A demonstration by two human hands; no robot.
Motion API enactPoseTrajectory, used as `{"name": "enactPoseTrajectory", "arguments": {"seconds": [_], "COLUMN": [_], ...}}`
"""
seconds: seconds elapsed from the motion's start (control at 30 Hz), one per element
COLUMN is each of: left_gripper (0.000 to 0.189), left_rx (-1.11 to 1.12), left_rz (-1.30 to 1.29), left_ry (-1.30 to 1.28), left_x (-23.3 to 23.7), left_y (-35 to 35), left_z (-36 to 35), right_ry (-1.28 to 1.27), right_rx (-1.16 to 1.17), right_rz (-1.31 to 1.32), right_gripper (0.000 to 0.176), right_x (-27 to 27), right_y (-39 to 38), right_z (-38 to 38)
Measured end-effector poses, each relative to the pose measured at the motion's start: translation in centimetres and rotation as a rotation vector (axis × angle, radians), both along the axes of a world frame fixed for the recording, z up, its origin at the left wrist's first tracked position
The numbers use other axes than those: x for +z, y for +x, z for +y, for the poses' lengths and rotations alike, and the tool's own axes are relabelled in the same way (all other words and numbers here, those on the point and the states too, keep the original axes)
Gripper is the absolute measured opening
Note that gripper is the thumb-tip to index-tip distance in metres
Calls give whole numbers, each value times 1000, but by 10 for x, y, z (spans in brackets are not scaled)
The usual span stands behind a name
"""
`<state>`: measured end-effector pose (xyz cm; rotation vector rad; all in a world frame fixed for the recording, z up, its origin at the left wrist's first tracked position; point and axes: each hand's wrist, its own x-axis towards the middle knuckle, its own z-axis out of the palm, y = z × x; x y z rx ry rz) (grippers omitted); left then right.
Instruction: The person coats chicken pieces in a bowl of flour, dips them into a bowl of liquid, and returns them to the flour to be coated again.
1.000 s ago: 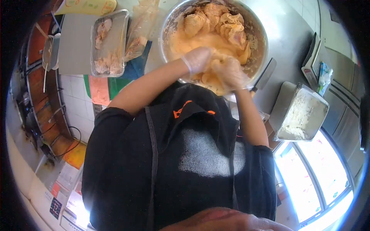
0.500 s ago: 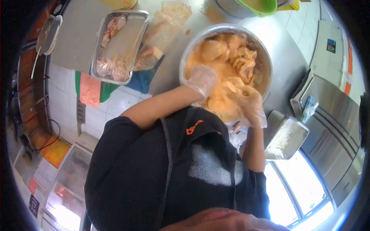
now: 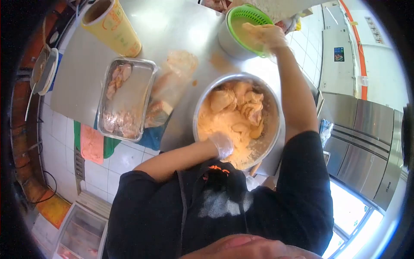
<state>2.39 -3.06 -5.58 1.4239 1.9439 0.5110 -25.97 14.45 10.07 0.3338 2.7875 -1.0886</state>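
A large metal bowl [image 3: 196, 113] holds orange powder [image 3: 215, 123] and several coated, folded pieces that look like meat [image 3: 223, 100]. My left hand [image 3: 222, 144], in a clear glove, rests in the powder near the bowl's front edge; its fingers are hidden. Beyond the bowl, my right hand [image 3: 274, 38], also gloved, reaches over a green basket [image 3: 264, 21] set in a grey pot [image 3: 229, 42]. Its fingers are closed on a pale coated piece [image 3: 256, 33], held over the basket.
A foil tray [image 3: 134, 96] with raw-looking meat stands left on the steel table [image 3: 172, 26], beside a plastic bag [image 3: 183, 64] and a big yellow roll [image 3: 123, 36]. Green, pink [image 3: 92, 142] and blue cloths hang at the table's edge. Steel cabinets [image 3: 366, 121] stand right.
My right hand has gone from the bowl up to the green basket, holding a coated piece. My left hand has shifted toward the bowl's front edge. The view has shifted, showing more of the table.
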Motion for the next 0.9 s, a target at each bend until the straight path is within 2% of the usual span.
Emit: {"name": "enactPoseTrajectory", "arguments": {"seconds": [0.03,0.07,0.13,0.17,0.23,0.27,0.4,0.47,0.5,0.57,0.6,0.63,0.67,0.7,0.73,0.77,0.83,0.87,0.9], "left_gripper": [21,22,23,23,22,22,20,22,22,22,22,21,21,21,20,20,18,17,17], "left_rx": [-20,-39,-11,11,9,9,171,23,19,72,63,82,99,85,90,94,54,32,16], "left_rz": [58,114,116,111,106,97,204,174,177,169,177,204,230,238,235,230,286,337,326], "left_ry": [-3,-4,23,48,20,-8,191,52,52,25,26,68,107,102,135,167,183,206,194], "left_x": [3,3,-9,-9,-8,-5,-30,-27,-27,-24,-19,-14,-7,-5,-2,0,15,20,20], "left_y": [1,1,6,5,5,5,19,18,19,17,15,13,10,7,5,3,-2,-4,-8], "left_z": [1,1,4,3,4,5,6,13,13,15,15,13,11,12,13,14,11,8,6], "right_ry": [283,285,822,820,868,864,891,1089,1090,-315,-342,-344,-533,-721,-304,-312,490,477,641], "right_rx": [12,15,258,257,486,484,528,982,977,62,8,-2,28,61,20,5,189,175,111], "right_rz": [-73,-65,-64,-60,1,110,75,76,76,-62,58,70,75,81,140,147,93,82,132], "right_gripper": [44,44,42,42,45,39,30,24,24,19,20,20,23,26,33,33,38,38,40], "right_x": [4,-9,-53,-59,-70,-107,-97,-65,-52,-29,-20,-21,-29,-12,4,6,2,-7,-18], "right_y": [-9,-24,-56,-56,-55,-70,-71,-72,-67,-52,-53,-62,-75,-65,-46,-46,-42,-44,-47], "right_z": [-9,-6,6,6,8,31,43,57,58,66,74,89,109,96,86,75,67,68,70]}}
